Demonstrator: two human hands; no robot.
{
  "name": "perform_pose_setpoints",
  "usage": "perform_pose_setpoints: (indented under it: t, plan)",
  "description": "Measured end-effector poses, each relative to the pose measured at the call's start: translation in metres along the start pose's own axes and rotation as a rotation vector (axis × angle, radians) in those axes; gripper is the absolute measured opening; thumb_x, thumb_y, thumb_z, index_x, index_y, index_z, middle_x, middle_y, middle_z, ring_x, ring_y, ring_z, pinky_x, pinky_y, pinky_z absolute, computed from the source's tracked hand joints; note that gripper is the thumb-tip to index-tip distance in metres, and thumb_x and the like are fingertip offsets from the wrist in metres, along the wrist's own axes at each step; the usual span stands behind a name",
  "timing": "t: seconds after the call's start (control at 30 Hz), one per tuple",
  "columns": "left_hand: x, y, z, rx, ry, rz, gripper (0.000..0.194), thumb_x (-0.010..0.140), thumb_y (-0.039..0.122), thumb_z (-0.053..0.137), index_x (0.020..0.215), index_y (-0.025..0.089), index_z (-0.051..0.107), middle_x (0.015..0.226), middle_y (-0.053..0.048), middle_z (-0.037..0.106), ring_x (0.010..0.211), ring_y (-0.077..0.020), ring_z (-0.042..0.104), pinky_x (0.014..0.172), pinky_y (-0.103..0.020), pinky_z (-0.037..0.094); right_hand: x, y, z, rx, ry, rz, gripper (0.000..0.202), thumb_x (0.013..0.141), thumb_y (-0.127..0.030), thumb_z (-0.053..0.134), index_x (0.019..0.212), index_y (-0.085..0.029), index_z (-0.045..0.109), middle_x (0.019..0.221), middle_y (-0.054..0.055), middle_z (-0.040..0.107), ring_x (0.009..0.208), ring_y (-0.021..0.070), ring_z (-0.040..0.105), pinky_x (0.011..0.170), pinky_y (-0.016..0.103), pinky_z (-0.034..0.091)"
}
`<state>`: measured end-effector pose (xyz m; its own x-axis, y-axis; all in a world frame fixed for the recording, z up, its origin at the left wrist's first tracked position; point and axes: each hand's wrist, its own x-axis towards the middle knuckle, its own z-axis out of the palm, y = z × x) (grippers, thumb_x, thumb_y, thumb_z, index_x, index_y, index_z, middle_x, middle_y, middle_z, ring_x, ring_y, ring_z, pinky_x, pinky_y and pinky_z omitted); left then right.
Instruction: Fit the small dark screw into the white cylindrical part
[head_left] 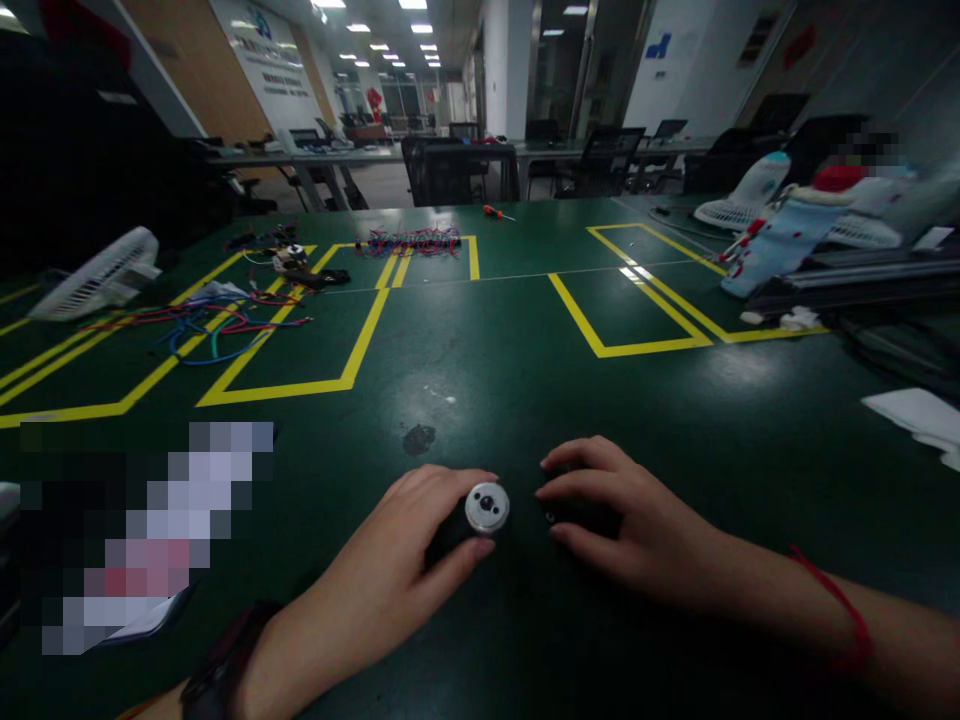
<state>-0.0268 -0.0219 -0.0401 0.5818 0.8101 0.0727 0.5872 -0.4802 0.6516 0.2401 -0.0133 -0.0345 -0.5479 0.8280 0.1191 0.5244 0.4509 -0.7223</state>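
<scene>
On the dark green counter (495, 370), in the head view, a round metal-faced cylinder (487, 508) sits in my left hand (409, 540), near edge centre. My hands are apart. The left is closed around the dark barrel, thumb below and fingers above, with the silver face exposed. The right hand (660, 520) is curled on a black part (592, 514), its shape too dim to identify. Beyond both lie yellow tape outlines (652, 347) and an orange-handled screwdriver (493, 212).

Handling, as judged: the cylinder is rigid and probably dense for its size; the polished rim may slip. Grip the barrel with thumb and fingers opposed, clear of the centre boss and small holes. The black part appears stiff; take it by the sides. Neither looks fragile.
</scene>
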Motion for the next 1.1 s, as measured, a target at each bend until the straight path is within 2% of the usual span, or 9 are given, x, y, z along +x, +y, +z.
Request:
perform_pose_setpoints:
  t: [0.1, 0.2, 0.33, 0.43, 0.53, 0.7, 0.83, 0.93, 1.1]
  plan:
    - [0.0, -0.001, 0.0, -0.002, -0.007, -0.004, 0.042, 0.093, 0.024, 0.058, 0.13, 0.035, 0.041, 0.123, 0.001, 0.056, 0.111, -0.0207, 0.051, 0.098, -0.038, 0.042, 0.0, 0.002, -0.007, 0.2, 0.13, 0.109, 0.02, 0.086, -0.022, 0.061, 0.106, -0.023, 0.064, 0.116, 0.006, 0.055, 0.098, 0.0196, 0.057, 0.082, 0.034, 0.048]
    - [0.001, -0.001, -0.001, -0.006, -0.02, -0.004, 0.041, 0.094, 0.025, 0.057, 0.13, 0.035, 0.041, 0.122, 0.001, 0.055, 0.111, -0.0204, 0.051, 0.097, -0.038, 0.042, 0.002, 0.007, -0.012, 0.439, 0.256, 0.258, 0.012, 0.087, -0.022, 0.058, 0.097, -0.023, 0.064, 0.099, 0.003, 0.059, 0.084, 0.0159, 0.057, 0.072, 0.03, 0.046]
    - [0.002, -0.001, -0.001, -0.011, -0.031, -0.01, 0.039, 0.095, 0.026, 0.055, 0.13, 0.035, 0.042, 0.122, 0.001, 0.055, 0.11, -0.0207, 0.052, 0.096, -0.039, 0.043, 0.005, 0.017, -0.012, 0.689, 0.33, 0.407, 0.007, 0.086, -0.022, 0.06, 0.092, -0.023, 0.063, 0.082, 0.0, 0.059, 0.07, 0.0132, 0.054, 0.061, 0.027, 0.043]
    - [0.001, -0.002, -0.001, -0.016, -0.028, -0.01, 0.039, 0.095, 0.026, 0.055, 0.129, 0.035, 0.042, 0.121, 0.001, 0.055, 0.109, -0.0206, 0.052, 0.096, -0.039, 0.043, 0.006, 0.021, -0.01, 0.73, 0.376, 0.431, 0.007, 0.085, -0.022, 0.06, 0.091, -0.022, 0.063, 0.079, -0.001, 0.059, 0.068, 0.0128, 0.053, 0.059, 0.027, 0.042]
    - [0.001, -0.002, 0.0, -0.018, -0.027, -0.006, 0.039, 0.095, 0.026, 0.056, 0.13, 0.035, 0.041, 0.121, 0.001, 0.055, 0.11, -0.0204, 0.051, 0.097, -0.039, 0.043, 0.006, 0.017, -0.01, 0.637, 0.347, 0.404, 0.008, 0.086, -0.021, 0.057, 0.091, -0.022, 0.063, 0.078, 0.0, 0.059, 0.069, 0.0138, 0.054, 0.061, 0.028, 0.042]
    - [0.001, -0.003, -0.001, -0.018, -0.033, 0.003, 0.039, 0.095, 0.026, 0.056, 0.13, 0.036, 0.041, 0.121, 0.001, 0.055, 0.109, -0.0203, 0.051, 0.096, -0.039, 0.043, 0.005, 0.006, -0.012, 0.327, 0.183, 0.22, 0.013, 0.084, -0.017, 0.056, 0.091, -0.021, 0.066, 0.1, 0.004, 0.058, 0.089, 0.0184, 0.057, 0.074, 0.033, 0.046]
    - [0.001, -0.004, 0.0, -0.023, -0.028, 0.008, 0.04, 0.095, 0.026, 0.056, 0.131, 0.036, 0.041, 0.121, 0.001, 0.055, 0.11, -0.0203, 0.051, 0.096, -0.038, 0.043, 0.006, 0.007, -0.012, 0.3, 0.22, 0.242, 0.012, 0.087, -0.019, 0.054, 0.092, -0.021, 0.065, 0.099, 0.004, 0.058, 0.089, 0.0181, 0.058, 0.075, 0.033, 0.047]
    - [0.0, -0.004, 0.0, -0.02, -0.029, 0.006, 0.04, 0.095, 0.025, 0.057, 0.13, 0.036, 0.042, 0.121, 0.001, 0.056, 0.11, -0.0204, 0.051, 0.096, -0.039, 0.043, 0.005, 0.008, -0.011, 0.224, 0.133, 0.204, 0.015, 0.086, -0.022, 0.058, 0.099, -0.023, 0.066, 0.109, 0.005, 0.055, 0.086, 0.0165, 0.058, 0.073, 0.032, 0.05]
    - [0.001, -0.002, 0.0, -0.014, -0.013, 0.017, 0.04, 0.094, 0.024, 0.057, 0.13, 0.034, 0.043, 0.121, -0.001, 0.056, 0.11, -0.0219, 0.052, 0.096, -0.039, 0.042, 0.002, 0.005, -0.002, -0.02, -0.013, 0.041, 0.026, 0.078, -0.027, 0.071, 0.104, -0.025, 0.069, 0.126, 0.007, 0.048, 0.114, 0.0229, 0.051, 0.097, 0.038, 0.045]
